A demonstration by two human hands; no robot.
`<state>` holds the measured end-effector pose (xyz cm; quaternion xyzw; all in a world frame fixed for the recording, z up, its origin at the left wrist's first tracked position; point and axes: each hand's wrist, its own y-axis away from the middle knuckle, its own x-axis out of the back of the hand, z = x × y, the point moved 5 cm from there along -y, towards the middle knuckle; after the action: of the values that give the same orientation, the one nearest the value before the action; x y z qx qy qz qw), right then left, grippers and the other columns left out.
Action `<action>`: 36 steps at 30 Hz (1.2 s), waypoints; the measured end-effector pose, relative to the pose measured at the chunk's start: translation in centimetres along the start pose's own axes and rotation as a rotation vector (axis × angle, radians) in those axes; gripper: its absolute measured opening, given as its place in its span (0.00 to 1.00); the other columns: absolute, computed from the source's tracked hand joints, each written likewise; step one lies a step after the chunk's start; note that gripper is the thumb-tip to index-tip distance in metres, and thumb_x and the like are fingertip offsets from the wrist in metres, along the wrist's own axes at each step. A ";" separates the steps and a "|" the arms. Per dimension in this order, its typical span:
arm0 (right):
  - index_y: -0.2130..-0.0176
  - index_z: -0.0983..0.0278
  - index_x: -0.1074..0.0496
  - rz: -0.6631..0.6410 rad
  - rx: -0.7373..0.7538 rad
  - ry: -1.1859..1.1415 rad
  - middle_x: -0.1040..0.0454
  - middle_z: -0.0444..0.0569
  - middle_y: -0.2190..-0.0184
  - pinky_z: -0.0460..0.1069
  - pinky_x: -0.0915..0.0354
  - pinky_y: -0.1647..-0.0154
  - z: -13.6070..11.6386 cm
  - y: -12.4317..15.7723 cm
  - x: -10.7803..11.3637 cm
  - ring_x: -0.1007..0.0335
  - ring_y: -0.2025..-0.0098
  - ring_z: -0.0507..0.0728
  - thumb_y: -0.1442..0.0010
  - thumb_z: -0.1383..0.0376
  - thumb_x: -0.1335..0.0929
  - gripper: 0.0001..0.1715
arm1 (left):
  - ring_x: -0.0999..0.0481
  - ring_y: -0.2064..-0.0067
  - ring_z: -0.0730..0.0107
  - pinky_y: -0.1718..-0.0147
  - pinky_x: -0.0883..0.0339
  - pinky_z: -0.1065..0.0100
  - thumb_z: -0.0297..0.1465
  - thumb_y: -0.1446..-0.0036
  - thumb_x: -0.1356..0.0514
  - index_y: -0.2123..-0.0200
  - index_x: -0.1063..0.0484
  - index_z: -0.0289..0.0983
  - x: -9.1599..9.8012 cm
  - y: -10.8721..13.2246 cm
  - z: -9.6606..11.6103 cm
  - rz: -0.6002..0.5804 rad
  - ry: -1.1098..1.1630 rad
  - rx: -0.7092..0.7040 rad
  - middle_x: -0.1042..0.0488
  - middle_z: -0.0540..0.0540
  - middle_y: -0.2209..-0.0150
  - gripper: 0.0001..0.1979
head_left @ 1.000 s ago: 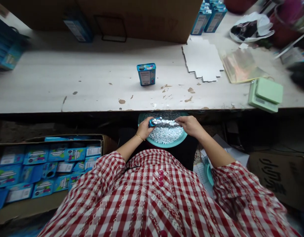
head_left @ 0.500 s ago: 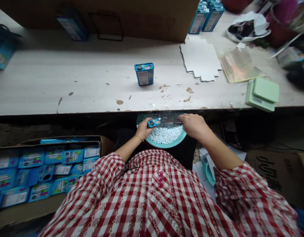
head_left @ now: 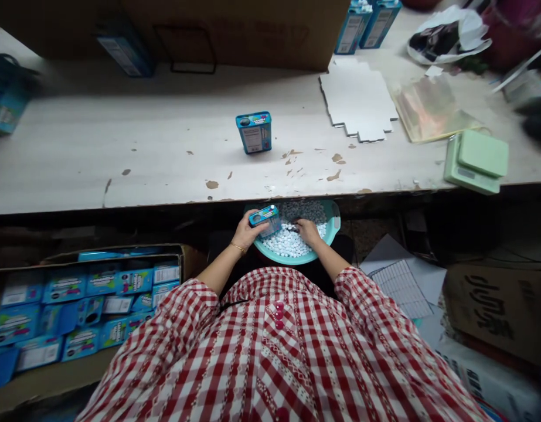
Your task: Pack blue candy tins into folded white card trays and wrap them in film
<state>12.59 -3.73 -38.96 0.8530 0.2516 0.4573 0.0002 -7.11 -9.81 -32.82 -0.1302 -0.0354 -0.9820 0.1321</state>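
My left grip [head_left: 251, 230] pinches a blue tin [head_left: 265, 218] over the 9 o'clock side of the teal basin [head_left: 336, 220], while my right grip [head_left: 308, 232] lies loosely spread on the white candies [head_left: 288, 242]. A slack pinch could drop the tin — a rough sweep could fling candies past the rim.

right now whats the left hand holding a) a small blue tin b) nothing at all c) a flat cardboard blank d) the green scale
a, the left hand grips a small blue tin above the teal basin, while the right hand rests among the small white pieces.
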 end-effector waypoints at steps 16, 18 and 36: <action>0.61 0.64 0.25 0.121 0.195 -0.095 0.23 0.48 0.70 0.45 0.37 0.64 -2.1 5.7 12.7 0.29 0.68 0.52 0.45 0.67 0.38 0.15 | 0.26 0.64 0.68 0.62 0.34 0.68 0.30 0.55 0.37 0.56 0.33 0.38 -1.5 0.6 2.8 -0.051 -0.470 -0.207 0.26 0.48 0.63 0.20; 0.60 0.61 0.25 0.086 0.193 0.105 0.23 0.48 0.64 0.47 0.37 0.60 -4.3 6.2 13.6 0.28 0.62 0.55 0.44 0.67 0.39 0.16 | 0.26 0.61 0.66 0.60 0.34 0.68 0.28 0.55 0.38 0.56 0.33 0.39 -2.3 0.6 3.0 -0.078 -0.519 -0.234 0.26 0.48 0.61 0.20; 0.53 0.61 0.32 -0.032 -0.042 0.634 0.27 0.54 0.57 0.48 0.37 0.63 -3.5 7.4 13.7 0.28 0.59 0.58 0.42 0.73 0.43 0.21 | 0.26 0.59 0.67 0.57 0.34 0.67 0.31 0.54 0.38 0.56 0.33 0.38 -1.8 0.8 1.5 -0.080 -0.359 -0.292 0.26 0.47 0.59 0.19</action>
<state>19.28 -5.09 -24.49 0.6637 0.2432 0.7054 -0.0536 -4.86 -9.97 -31.81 -0.3189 0.0791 -0.9423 0.0646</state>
